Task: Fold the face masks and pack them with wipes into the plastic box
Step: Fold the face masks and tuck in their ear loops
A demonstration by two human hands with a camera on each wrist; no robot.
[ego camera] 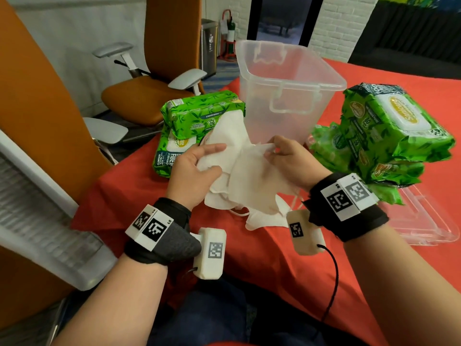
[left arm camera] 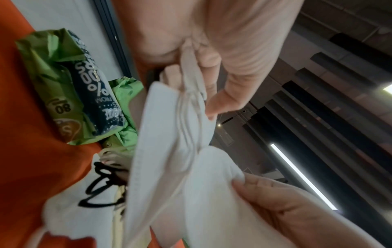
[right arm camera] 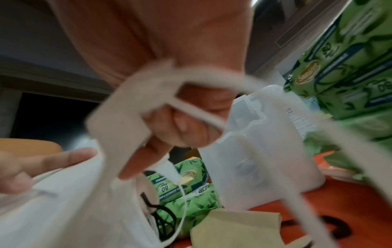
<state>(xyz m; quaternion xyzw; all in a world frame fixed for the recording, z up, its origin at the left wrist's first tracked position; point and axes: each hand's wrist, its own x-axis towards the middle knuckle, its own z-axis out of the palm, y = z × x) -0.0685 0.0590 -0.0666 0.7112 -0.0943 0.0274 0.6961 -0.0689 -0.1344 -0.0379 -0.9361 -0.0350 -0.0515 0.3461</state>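
Left hand is curled round a bunch of white face masks, thumb on top, fingers underneath, holding the pile up off the bench in the middle of the head view. Right hand is pinching the upper edge of the front mask betw thumb and forefinger; in the right wrist view an ear loop is draped over that hand's fingers too. Looks to me like they're sorting one mask out of the bunch to fold it, nothing folded yet afaict.

The plastic box sits upright w/ its mouth open, straight behind the hands, upper middle of the head frame, and I can't see anything in it. Its clear lid lies flat at the right edge. Wipes: one green stack left of the box, just behind the left hand, another pile on the right, partly sitting on the lid.

Key bit imo: the mask's long axis runs roughly left-right betw the two hands, so folding means bringing one hand across to the other. Box is dead ahead of both, right hand maybe a touch nearer. Loops are tangly, could snag.

Wrist views also show a tan mask and a black loop lying on the bench under the bunch.
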